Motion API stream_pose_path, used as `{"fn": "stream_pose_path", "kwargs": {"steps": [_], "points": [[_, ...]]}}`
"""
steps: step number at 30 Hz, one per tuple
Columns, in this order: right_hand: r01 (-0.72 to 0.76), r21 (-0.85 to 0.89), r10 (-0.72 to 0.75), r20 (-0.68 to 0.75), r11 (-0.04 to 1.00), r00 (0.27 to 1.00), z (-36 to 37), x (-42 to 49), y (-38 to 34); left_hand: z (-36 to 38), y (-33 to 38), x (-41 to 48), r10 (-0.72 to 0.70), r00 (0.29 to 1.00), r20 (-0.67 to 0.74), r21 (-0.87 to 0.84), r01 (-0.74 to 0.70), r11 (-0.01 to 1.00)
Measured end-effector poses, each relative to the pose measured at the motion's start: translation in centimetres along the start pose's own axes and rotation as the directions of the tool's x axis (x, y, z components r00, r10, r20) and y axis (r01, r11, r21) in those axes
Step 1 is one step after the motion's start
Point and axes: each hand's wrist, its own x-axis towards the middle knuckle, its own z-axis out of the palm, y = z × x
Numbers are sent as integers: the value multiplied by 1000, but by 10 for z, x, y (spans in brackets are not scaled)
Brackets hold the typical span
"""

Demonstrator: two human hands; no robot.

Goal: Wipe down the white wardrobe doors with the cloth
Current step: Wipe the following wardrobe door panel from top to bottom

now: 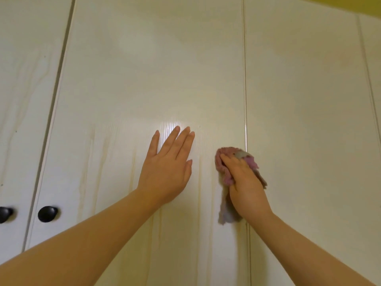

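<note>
Pink and grey cloth (227,151), bunched into a soft wad and pressed against the middle door (144,79) of a white wardrobe, close to that door's right edge, just left of the thin vertical seam (245,79). Gripped by the right hand (245,182), with fingers curled over the top of the wad and the back of the hand facing the camera. Below the palm, a loose grey tail of fabric hanging down beside the wrist. To the left of the cloth and near it but not touching, the left hand (167,172) laid flat on the same door, holding nothing, with straight fingers (171,139) pointing upward and the thumb spread out to the right. Just above those fingertips, a bright patch of glare (175,125) on the glossy surface, with faint wood-grain lines and pale vertical streaks running down the panel. Both bare forearms reaching up from the bottom corners of the view. Beyond the seam, the right door (299,100), plain and white; beyond the darker gap on the other side, the left door (24,79). Low on the left, two round black knobs: one knob (47,213) on the middle door, the other knob (5,214) on the left door, partly cut off by the frame edge. In the top right corner, a strip of yellow wall (340,3).
</note>
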Motion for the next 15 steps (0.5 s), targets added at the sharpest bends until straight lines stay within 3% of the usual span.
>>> {"fn": "stream_pose_path", "kwargs": {"steps": [7,12,15], "points": [[-60,-18,57,-135,998,989,-3,42,-22,-2,-15,-7,-25,999,-19,-10,25,1000],[57,-74,-61,-58,996,996,21,-12,-27,-7,-27,-28,-26,999,42,28,25,999],[4,-29,-6,-65,1000,998,5,25,-44,-8,-32,-33,-31,998,54,41,28,999]]}}
